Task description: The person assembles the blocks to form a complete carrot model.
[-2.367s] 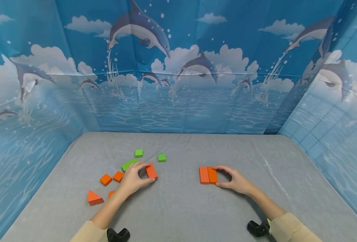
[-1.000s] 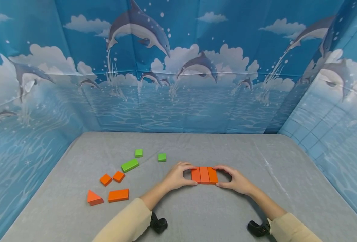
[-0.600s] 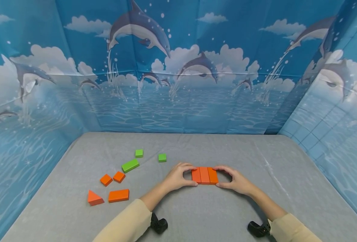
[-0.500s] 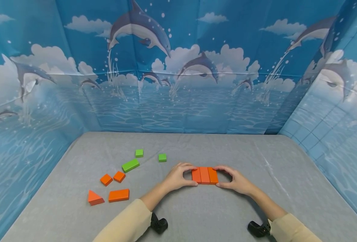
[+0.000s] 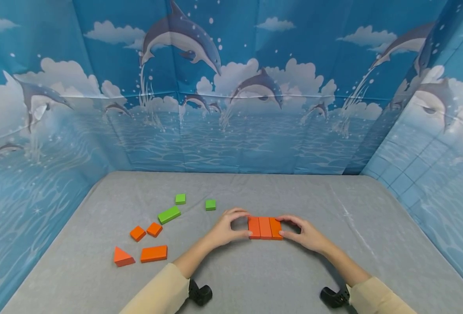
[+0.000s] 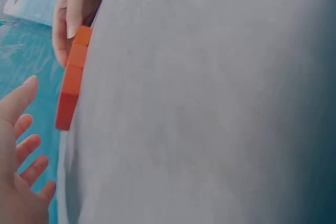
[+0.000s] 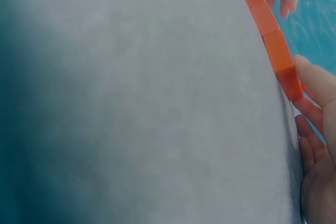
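Observation:
Three orange rectangular blocks lie side by side on the grey table, forming one flat row: the left block (image 5: 254,227), the middle block (image 5: 265,227) and the right block (image 5: 275,228). My left hand (image 5: 222,230) is just left of the row, thumb and fingers spread; the left wrist view shows a gap between its fingertips (image 6: 32,81) and the nearest block. At the other end, my right hand (image 5: 307,234) holds the right block, thumb on its near corner and fingers at its far corner. In the right wrist view, that thumb touches the block (image 7: 280,52).
On the left lie an orange triangular block (image 5: 123,257), an orange rectangular block (image 5: 154,253) and two small orange blocks (image 5: 138,233). Behind them are a green rectangular block (image 5: 169,214) and two small green blocks (image 5: 210,205). A dolphin-print curtain (image 5: 231,144) surrounds the table.
My left hand carried an orange block rightward to the left end of the row, then let go and drew slightly left. My right hand stayed at the row, its thumb shifting slightly.

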Available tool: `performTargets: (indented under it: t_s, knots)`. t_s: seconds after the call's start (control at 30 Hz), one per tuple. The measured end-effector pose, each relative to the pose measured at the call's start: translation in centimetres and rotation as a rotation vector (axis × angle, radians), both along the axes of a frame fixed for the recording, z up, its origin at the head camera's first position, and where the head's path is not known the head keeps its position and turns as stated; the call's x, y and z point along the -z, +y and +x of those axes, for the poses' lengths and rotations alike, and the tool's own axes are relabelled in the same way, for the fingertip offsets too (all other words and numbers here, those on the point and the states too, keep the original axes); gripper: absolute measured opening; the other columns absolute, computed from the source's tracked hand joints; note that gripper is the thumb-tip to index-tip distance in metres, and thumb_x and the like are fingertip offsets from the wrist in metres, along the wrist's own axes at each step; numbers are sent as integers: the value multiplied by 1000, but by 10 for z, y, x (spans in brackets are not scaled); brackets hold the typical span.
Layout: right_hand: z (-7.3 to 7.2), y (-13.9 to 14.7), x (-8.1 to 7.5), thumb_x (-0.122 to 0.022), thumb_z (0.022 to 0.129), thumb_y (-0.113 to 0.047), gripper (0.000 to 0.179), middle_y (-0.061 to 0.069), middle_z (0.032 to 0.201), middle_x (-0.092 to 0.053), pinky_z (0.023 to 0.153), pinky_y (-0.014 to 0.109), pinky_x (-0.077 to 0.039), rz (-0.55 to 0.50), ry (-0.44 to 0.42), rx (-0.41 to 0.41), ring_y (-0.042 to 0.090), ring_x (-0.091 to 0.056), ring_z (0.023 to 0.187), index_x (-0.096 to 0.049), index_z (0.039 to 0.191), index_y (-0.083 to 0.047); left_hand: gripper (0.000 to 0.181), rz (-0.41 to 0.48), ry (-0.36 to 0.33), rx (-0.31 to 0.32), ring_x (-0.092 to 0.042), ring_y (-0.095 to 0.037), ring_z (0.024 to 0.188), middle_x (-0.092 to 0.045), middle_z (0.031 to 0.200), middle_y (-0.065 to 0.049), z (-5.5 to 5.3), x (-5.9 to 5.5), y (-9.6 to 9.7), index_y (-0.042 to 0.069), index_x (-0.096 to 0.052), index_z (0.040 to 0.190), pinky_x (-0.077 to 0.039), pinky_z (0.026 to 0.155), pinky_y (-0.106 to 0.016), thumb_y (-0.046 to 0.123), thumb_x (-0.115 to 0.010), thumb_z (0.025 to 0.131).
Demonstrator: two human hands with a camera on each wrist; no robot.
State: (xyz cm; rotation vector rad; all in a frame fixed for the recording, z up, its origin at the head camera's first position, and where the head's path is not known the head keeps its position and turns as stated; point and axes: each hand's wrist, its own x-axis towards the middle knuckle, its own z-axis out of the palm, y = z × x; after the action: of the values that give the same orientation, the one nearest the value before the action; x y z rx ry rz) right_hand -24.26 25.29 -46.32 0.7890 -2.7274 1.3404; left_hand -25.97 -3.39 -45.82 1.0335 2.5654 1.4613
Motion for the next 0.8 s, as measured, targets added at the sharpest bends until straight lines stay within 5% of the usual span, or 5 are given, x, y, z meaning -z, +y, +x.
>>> performTargets:
  t_s: [0.2,0.43,0.8]
  knots:
    - [1,0,-1,-65,85,-26,40,4,122,-57,96,43,-35,3,-10,2,27,-47,118,-57,122,-11,49,40,32,-74,-40,-26,123,-49,129,-11,12,-13,-32,5,-57,123,-35,97,-49,24,-72,79]
    - [0,0,0,-65,85,-27,41,5,123,-56,96,46,-34,-2,-28,5,28,-46,119,-56,122,-12,47,34,125,-268,-44,-30,121,-53,127,-12,28,-27,-94,9,-59,121,-35,95,-53,23,-73,78]
    - [12,-11,-20,-64,85,-12,40,15,123,-55,95,53,-32,9,-33,16,35,-45,118,-54,122,-1,45,-42,155,-581,-52,-32,106,-60,113,-14,49,-21,-178,1,-62,113,-42,86,-49,15,-76,73]
